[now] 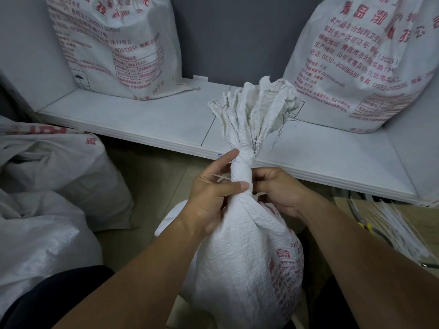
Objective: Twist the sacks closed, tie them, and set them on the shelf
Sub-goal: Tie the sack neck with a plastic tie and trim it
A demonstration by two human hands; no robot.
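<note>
While one sack stands between the arms, left grip curls round its twisted neck with one zip tie | right grip pinches the neck | shelf carries two sacks

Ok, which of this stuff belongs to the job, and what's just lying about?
Job: sack held at its neck by left hand and right hand, zip tie, shelf, shelved sacks, floor sacks, spare ties.
Lying about: cardboard box, yellow-handled tool.

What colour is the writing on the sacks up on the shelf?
Red, on white sacks, clearest in the head view.
</note>
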